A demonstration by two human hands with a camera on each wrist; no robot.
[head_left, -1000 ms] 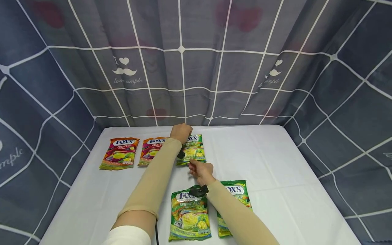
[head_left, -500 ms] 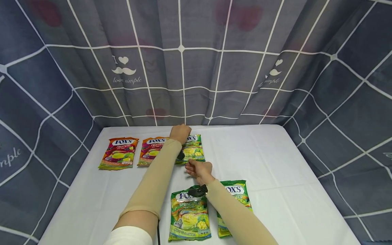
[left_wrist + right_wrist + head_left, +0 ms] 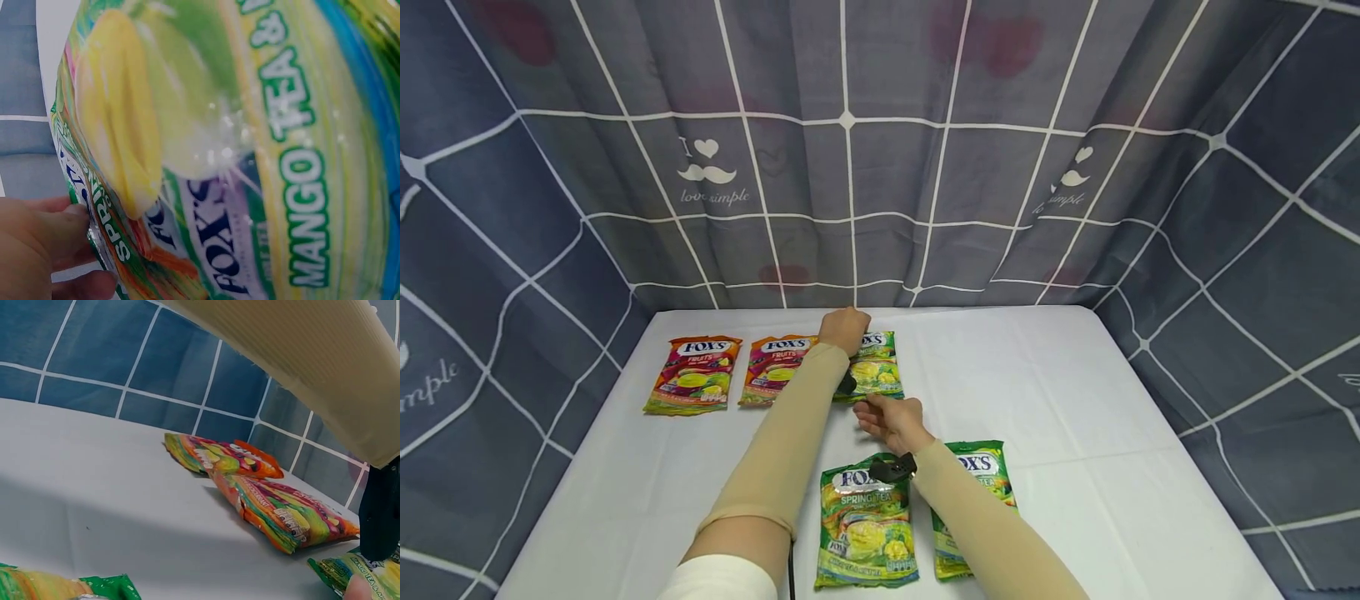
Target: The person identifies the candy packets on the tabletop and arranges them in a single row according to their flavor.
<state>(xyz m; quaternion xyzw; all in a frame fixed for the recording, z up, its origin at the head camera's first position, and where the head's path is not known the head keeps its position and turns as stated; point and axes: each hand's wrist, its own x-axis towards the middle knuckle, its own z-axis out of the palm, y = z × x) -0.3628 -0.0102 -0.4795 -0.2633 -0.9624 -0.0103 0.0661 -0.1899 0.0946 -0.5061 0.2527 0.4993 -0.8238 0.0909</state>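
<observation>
Three packets lay in a row along the far edge of the white surface [image 3: 1037, 375], all face up; the red packet [image 3: 692, 375] was nearest the far left corner, the second red packet [image 3: 771, 375] just beside it, the held green packet [image 3: 880, 371] at the row's right end, by the middle of the far edge; their tops pointed to that edge, probably so the labels read upright from the near edge.

Left hand [image 3: 845, 329] was over the held green packet's far left corner; the left wrist view showed thumb and finger drawn together on its labelled end, little gap left; a margin hold, I judged, since the flat seal should pinch more easily than the plump middle. Right hand [image 3: 895, 421] was at the packet's near end, fingers partly bent, the tip of one at the margin; pinch or mere touch, could not tell; its place opposite the left hand suggested steadying the packet from both ends, to keep it straight.

The left sleeve [image 3: 786, 442] crossed above the second red packet, hiding its right side; the near green packet [image 3: 867, 533] and the right green packet [image 3: 985, 467] lay towards the near edge, well apart from the row, tops likewise far; the right sleeve [image 3: 992, 529] covered part of the latter.
</observation>
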